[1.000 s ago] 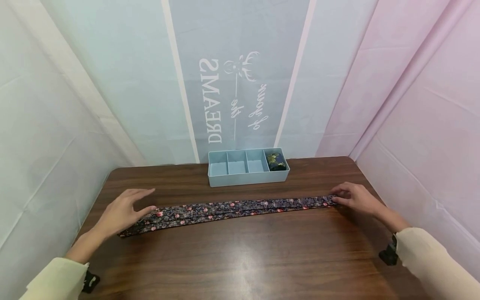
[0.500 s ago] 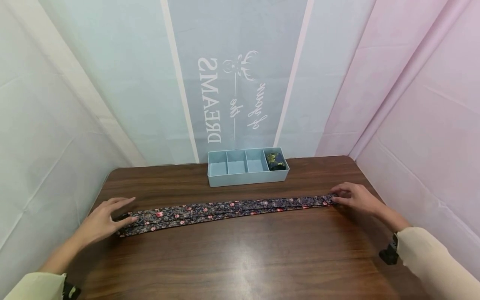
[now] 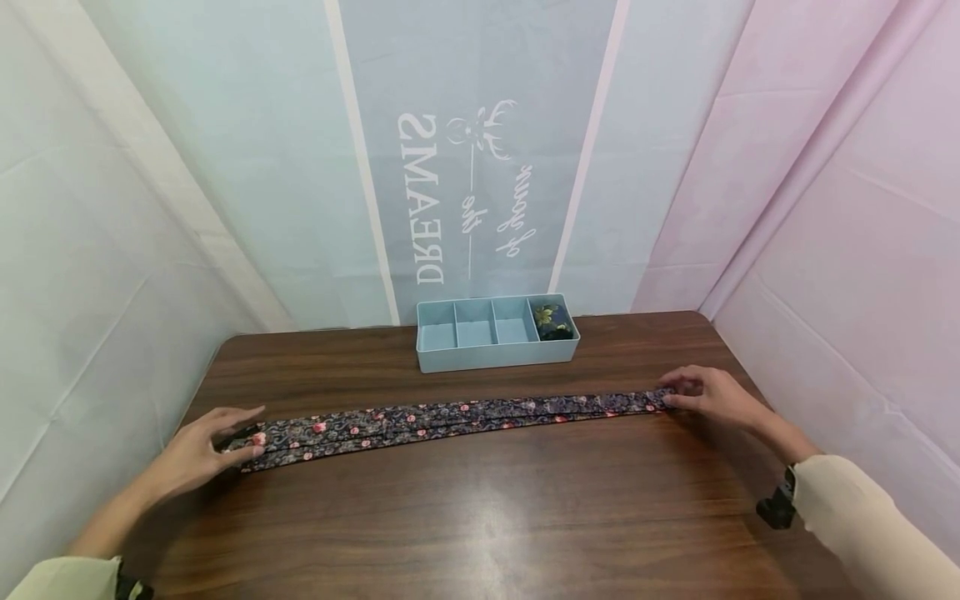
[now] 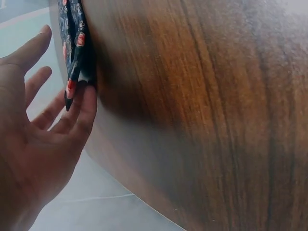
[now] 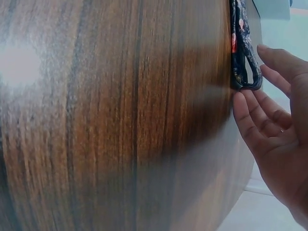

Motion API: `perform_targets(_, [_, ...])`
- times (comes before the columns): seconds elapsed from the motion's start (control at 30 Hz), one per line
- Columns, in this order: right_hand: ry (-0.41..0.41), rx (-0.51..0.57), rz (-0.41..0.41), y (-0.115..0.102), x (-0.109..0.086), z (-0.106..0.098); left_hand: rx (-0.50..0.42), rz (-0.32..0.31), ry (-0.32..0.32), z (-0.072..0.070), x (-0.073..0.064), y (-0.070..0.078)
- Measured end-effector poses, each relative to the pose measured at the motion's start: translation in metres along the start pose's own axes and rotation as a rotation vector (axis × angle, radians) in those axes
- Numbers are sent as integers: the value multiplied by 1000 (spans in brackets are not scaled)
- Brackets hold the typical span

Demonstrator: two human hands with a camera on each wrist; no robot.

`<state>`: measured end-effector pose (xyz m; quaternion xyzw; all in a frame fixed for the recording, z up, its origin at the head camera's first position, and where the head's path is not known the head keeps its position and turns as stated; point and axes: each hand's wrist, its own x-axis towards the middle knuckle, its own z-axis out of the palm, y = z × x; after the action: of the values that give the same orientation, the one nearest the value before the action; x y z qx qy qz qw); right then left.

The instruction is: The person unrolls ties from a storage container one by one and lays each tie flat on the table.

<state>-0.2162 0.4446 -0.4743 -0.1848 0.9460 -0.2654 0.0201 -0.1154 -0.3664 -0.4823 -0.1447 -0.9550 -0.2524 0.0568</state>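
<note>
A dark necktie (image 3: 450, 417) with red and pink flowers lies doubled lengthwise across the brown table (image 3: 480, 508). Its wider end points left and its fold is at the right. At the wide end is my left hand (image 3: 187, 450), thumb and fingers spread; the left wrist view has lower fingertips (image 4: 86, 96) touching the tie's end, while the thumb stands apart from it. My right hand (image 3: 712, 396) holds the fold loosely. In the right wrist view the fold (image 5: 248, 84) forms a small open loop, with the thumb beside it and fingers (image 5: 240, 103) against its end.
Behind the necktie stands a light blue box (image 3: 495, 358) with several compartments. Its rightmost compartment holds a rolled dark fabric piece (image 3: 553, 322) with yellow-green flowers. A printed curtain (image 3: 480, 208) hangs at the table's back edge, and pale fabric walls flank both sides.
My left hand has slid left along the necktie to its wide end, and settled slightly lower there. The right hand stays at the fold. The box has not moved.
</note>
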Motion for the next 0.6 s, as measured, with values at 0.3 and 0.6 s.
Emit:
perform_targets(0.3, [-14, 41, 25, 6, 0, 3, -77, 97, 34, 4, -3, -4])
perform_targets(0.6, [-65, 150, 59, 5, -1, 2, -78, 106, 66, 7, -4, -3])
